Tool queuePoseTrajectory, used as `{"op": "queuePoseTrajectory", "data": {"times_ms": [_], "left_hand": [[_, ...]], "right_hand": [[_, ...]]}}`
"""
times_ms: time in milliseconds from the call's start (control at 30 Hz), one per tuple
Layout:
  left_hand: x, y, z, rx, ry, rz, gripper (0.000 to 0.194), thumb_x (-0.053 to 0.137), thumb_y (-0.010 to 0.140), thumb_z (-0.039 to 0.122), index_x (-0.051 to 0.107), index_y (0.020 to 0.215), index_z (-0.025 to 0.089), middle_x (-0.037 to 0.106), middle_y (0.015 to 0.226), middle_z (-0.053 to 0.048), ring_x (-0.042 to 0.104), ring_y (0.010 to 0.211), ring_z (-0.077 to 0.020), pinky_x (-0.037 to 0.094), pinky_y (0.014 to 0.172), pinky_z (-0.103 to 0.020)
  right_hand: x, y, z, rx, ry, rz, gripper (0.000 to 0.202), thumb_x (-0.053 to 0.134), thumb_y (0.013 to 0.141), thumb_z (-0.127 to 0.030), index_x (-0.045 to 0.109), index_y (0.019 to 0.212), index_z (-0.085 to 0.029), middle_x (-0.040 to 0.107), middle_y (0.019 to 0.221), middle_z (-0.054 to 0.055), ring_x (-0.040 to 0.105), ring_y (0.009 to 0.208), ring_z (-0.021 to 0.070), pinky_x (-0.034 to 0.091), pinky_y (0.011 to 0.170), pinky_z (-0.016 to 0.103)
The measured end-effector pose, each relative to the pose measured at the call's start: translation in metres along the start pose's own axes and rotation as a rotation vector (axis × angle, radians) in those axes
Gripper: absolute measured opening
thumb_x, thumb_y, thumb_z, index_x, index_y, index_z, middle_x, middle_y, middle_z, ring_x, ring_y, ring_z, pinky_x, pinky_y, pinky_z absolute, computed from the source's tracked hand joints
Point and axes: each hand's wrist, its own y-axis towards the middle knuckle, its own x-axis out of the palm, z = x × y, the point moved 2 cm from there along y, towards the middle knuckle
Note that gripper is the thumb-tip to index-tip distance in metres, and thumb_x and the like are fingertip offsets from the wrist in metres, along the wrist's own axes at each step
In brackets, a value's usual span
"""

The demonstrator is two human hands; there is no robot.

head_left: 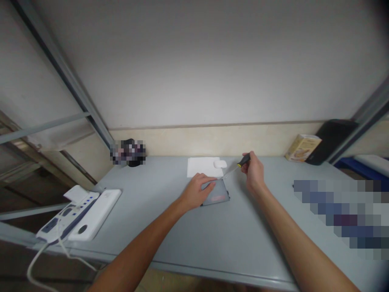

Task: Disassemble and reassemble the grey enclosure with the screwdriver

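My right hand [254, 170] is closed around the black-and-yellow handle of a screwdriver [243, 160]. Its thin shaft slants down to the left, and the tip is near the far edge of a flat, grey, see-through plastic case [219, 191]; whether they touch, I cannot tell. My left hand [199, 190] holds the case down on its left side, with the index finger stretched along the far edge and the thumb on top. Behind the case lie sheets of white paper [200, 166] with a small white rounded object [220, 164] at their right side.
On the left of the grey table [182, 239] lie a power strip [67, 215] with a white cord and a long white box [99, 213]. At the back right, a yellow carton [303, 148] leans by a black panel [332, 142]. Blurred items sit back left and right.
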Motion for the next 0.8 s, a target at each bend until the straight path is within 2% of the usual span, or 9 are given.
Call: {"op": "queuePoseTrajectory", "data": {"times_ms": [133, 300, 400, 533, 633, 800], "left_hand": [[0.002, 0.002, -0.005, -0.026, 0.044, -0.029, 0.027, 0.053, 0.103, 0.029, 0.079, 0.106, 0.023, 0.077, 0.100, -0.006, 0.064, 0.101, -0.0227, 0.048, 0.096, -0.038], [0.000, 0.002, -0.001, -0.019, 0.049, -0.019, 0.027, 0.052, 0.104, 0.029, 0.078, 0.101, 0.023, 0.077, 0.101, -0.005, 0.065, 0.100, -0.0219, 0.048, 0.095, -0.038], [-0.005, -0.001, 0.005, 0.024, -0.009, -0.031, 0.027, 0.052, 0.104, 0.033, 0.075, 0.111, 0.021, 0.075, 0.105, -0.007, 0.065, 0.101, -0.0215, 0.049, 0.097, -0.037], [-0.012, -0.006, 0.012, 0.085, 0.000, -0.181, 0.036, 0.061, 0.099, 0.039, 0.067, 0.131, 0.023, 0.070, 0.122, -0.010, 0.061, 0.114, -0.0239, 0.046, 0.106, -0.040], [-0.015, -0.007, 0.014, 0.100, 0.018, -0.245, 0.038, 0.065, 0.097, 0.039, 0.065, 0.133, 0.025, 0.068, 0.124, -0.010, 0.060, 0.116, -0.0248, 0.045, 0.107, -0.042], [-0.017, -0.006, 0.014, 0.119, -0.008, -0.254, 0.034, 0.067, 0.096, 0.034, 0.068, 0.129, 0.025, 0.070, 0.119, -0.009, 0.061, 0.113, -0.0238, 0.046, 0.105, -0.042]], "right_hand": [[0.003, -0.003, -0.005, -0.063, -0.009, -0.040, 0.049, 0.063, 0.080, -0.069, 0.064, 0.083, -0.019, 0.040, 0.050, -0.008, 0.035, 0.043, 0.0096, 0.025, 0.043, 0.024], [0.005, -0.007, -0.008, -0.182, -0.123, -0.116, 0.050, 0.057, 0.085, -0.071, 0.064, 0.084, -0.021, 0.041, 0.055, -0.007, 0.037, 0.047, 0.0114, 0.027, 0.045, 0.026], [0.003, -0.005, -0.005, -0.240, -0.216, -0.123, 0.048, 0.054, 0.090, -0.068, 0.065, 0.088, -0.021, 0.044, 0.059, -0.006, 0.039, 0.051, 0.0124, 0.031, 0.049, 0.027], [0.000, 0.000, 0.000, -0.269, -0.315, -0.111, 0.047, 0.051, 0.092, -0.066, 0.065, 0.089, -0.021, 0.049, 0.063, -0.005, 0.044, 0.056, 0.0141, 0.035, 0.055, 0.028], [-0.001, 0.001, 0.002, -0.292, -0.419, -0.106, 0.046, 0.050, 0.093, -0.064, 0.064, 0.085, -0.021, 0.052, 0.064, -0.003, 0.046, 0.061, 0.0159, 0.035, 0.059, 0.029], [-0.002, -0.002, -0.001, -0.303, -0.520, -0.087, 0.048, 0.050, 0.094, -0.064, 0.064, 0.078, -0.021, 0.053, 0.059, -0.002, 0.045, 0.061, 0.0171, 0.033, 0.061, 0.030]]}}
